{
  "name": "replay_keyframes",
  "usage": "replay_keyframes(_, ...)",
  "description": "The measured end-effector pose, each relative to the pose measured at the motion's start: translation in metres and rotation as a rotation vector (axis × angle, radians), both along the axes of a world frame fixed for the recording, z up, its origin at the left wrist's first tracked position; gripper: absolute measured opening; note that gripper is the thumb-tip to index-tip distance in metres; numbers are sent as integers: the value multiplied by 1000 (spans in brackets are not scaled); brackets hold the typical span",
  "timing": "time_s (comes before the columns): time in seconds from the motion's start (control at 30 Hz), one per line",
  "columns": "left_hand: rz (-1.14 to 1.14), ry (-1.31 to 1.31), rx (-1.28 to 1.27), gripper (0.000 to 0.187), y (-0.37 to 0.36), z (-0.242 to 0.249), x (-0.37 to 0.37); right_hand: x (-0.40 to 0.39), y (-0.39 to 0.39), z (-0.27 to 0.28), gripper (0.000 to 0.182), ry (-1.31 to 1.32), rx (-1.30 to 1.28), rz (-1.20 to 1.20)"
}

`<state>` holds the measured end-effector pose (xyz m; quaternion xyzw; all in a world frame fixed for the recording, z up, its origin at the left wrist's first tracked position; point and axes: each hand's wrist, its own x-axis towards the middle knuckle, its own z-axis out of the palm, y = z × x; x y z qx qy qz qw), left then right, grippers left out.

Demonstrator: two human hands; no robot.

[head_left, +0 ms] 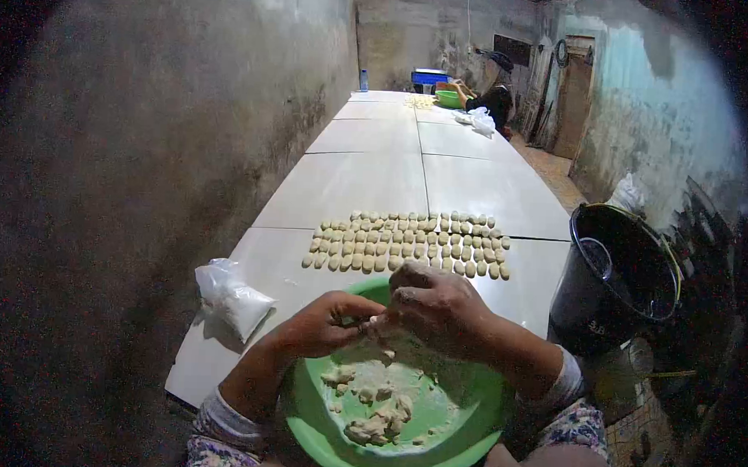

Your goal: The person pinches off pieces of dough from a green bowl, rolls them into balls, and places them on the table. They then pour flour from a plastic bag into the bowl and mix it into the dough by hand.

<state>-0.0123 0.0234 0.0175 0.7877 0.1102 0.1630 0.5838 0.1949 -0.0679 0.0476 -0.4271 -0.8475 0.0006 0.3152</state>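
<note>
My left hand [331, 323] is closed, its thumb and fingertips pinching a small piece of dough [374, 320] over the bowl. Against it, flour-dusted, my right hand [439, 308] is curled with its fingers on the same bit of dough. Most of that piece is hidden by my fingers. Below both hands sits a green plastic bowl [317, 433] holding torn dough lumps [377, 421] and loose flour. Just beyond the bowl, rows of small oval dough pieces [407, 239] lie on the white table.
A plastic bag of white powder [233, 299] lies on the left edge of the long tiled table [355, 179]. To the right stands a black bucket [582, 302]. At the far end a person [498, 94] works by another green bowl [449, 99]. A wall runs along the left.
</note>
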Motion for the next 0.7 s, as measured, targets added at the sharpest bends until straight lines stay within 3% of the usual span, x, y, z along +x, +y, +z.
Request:
replay_keyframes(0.03, 0, 6, 38, 28, 1, -1, 0, 0, 1, -3, 27, -12, -82, -3)
replay_keyframes(0.2, -42, 46, 322, 30, 10, -13, -5, -2, -1, -4, 13, -95, 36, 133)
replay_keyframes(0.33, -103, 0, 281, 26, 0, 1, 1, -1, 0, -2, 19, -148, 106, 120)
replay_keyframes(0.4, -62, -49, 271, 26, -7, 8, 4, -3, 0, 0, 33, -95, 29, 39)
replay_keyframes(0.63, -43, 50, 550, 29, -4, -2, 6, -5, -1, -7, 28, -121, 34, -76)
replay_keyframes(0.7, -21, 183, 506, 30, -12, 6, 7, -1, 5, -14, 27, -122, -114, 56)
